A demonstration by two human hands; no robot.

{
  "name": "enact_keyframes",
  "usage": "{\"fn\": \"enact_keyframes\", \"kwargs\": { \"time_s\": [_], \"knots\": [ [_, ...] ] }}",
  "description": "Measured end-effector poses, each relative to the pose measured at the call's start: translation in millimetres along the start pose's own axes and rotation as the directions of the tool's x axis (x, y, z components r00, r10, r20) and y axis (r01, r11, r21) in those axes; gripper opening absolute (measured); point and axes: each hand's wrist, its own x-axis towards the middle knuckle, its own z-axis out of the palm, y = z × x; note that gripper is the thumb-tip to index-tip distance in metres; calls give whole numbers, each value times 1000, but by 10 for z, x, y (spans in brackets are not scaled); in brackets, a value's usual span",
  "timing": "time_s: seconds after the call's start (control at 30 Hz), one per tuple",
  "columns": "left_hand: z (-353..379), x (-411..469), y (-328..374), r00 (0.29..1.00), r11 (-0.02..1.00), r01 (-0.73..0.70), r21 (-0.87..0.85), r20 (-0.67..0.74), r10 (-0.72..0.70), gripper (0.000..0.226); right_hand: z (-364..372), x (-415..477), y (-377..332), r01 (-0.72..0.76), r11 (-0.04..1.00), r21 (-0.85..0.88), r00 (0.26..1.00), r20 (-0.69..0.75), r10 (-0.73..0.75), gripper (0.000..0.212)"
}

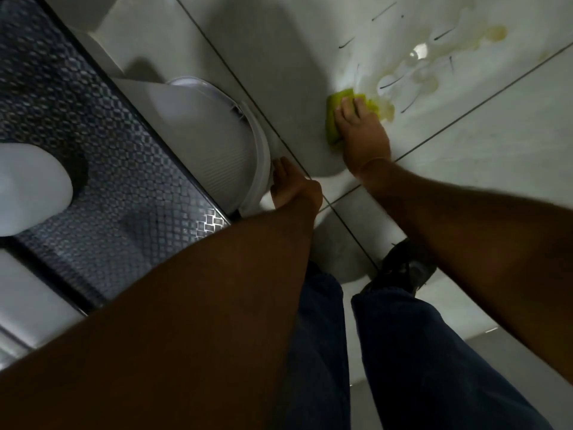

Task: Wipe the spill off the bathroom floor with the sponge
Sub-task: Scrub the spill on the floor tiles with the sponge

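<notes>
Left hand (294,187) seemingly flat by bin (214,141), right hand (362,131) fingers (347,108) pressing sponge (333,119) at spill (412,69) edge

White bin (217,131) beside patterned panel (93,119)
</notes>
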Motion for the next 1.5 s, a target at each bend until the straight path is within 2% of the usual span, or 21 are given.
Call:
{"fn": "enact_keyframes", "kwargs": {
  "time_s": [0.03, 0.1, 0.17, 0.2, 0.3, 0.4, 0.47, 0.53, 0.63, 0.7, 0.77, 0.83, 0.9, 0.97, 1.03, 1.1, 1.17, 1.27, 1.33, 1.4, 1.5],
  "knots": [
    [7, -19, 5, 1000, 1000, 22, -8, 7, -22, 83, 10, 40, -93, 30, 999, 31, 1000, 3, -30, 76],
    [15, -45, 36, 999, 999, 46, -17, 17, -46, 83, 118, 21, -276, 215, 977, 6, 976, 22, -215, 68],
    [22, -38, 58, 999, 997, 41, -71, -8, -41, 85, 287, -139, -384, 440, 894, -83, 894, 127, -429, 64],
    [23, -42, 70, 999, 993, 18, -115, -28, -21, 83, 356, -247, -376, 495, 862, -109, 861, 198, -469, 64],
    [33, -107, 93, 997, 974, -69, -214, -42, 62, 73, 407, -403, -192, 532, 842, -91, 836, 217, -504, 62],
    [85, -182, 163, 988, 992, -126, -26, -89, 123, 80, 163, -306, 86, 505, 859, -78, 863, 44, -504, 56],
    [141, -190, 217, 986, 993, -120, 18, -110, 121, 83, -19, -192, 460, 332, 941, -61, 937, -89, -337, 57],
    [178, -147, 251, 984, 988, -132, 82, -106, 140, 83, -165, -146, 869, 51, 998, 27, 993, -105, -48, 69],
    [126, -56, 280, 984, 974, -148, 174, -74, 163, 81, -233, -48, 1201, -278, 940, 198, 940, -147, 309, 73],
    [100, -4, 305, 986, 974, -139, 177, -70, 153, 80, -222, -18, 1131, -340, 904, 259, 916, -128, 381, 77],
    [69, 21, 333, 990, 979, -116, 165, -66, 128, 81, -131, -93, 913, -262, 935, 241, 950, -104, 293, 77],
    [57, 29, 374, 991, 980, -114, 165, -48, 123, 82, 49, -313, 682, -33, 990, 137, 997, -61, 42, 69],
    [83, 15, 420, 991, 981, -121, 150, -42, 129, 82, 193, -593, 638, 250, 968, 2, 968, 34, -250, 67],
    [132, -14, 455, 990, 981, -125, 151, -47, 134, 81, 204, -766, 797, 365, 928, -70, 929, 93, -358, 68],
    [192, -41, 471, 988, 977, -141, 162, -47, 150, 80, 118, -757, 1022, 286, 956, -62, 958, 33, -284, 64],
    [249, -72, 475, 985, 976, -164, 142, -34, 170, 81, 5, -662, 1262, 15, 1000, -9, 1000, -15, -15, 62],
    [271, -88, 478, 980, 971, -194, 137, -16, 198, 82, -123, -494, 1438, -252, 967, 45, 966, -41, 254, 71],
    [272, -92, 513, 971, 961, -232, 153, -19, 237, 82, -227, -277, 1306, -372, 920, 128, 927, -5, 375, 74],
    [244, -94, 541, 961, 946, -261, 193, -40, 273, 81, -147, -312, 1049, -272, 959, 83, 962, 13, 272, 71],
    [201, -81, 571, 951, 931, -290, 221, -42, 307, 80, -1, -491, 814, -55, 998, 2, 996, 75, 55, 65],
    [153, -77, 604, 950, 927, -293, 232, -41, 311, 80, 39, -700, 845, 220, 972, -81, 958, 208, -199, 61]
  ]
}}
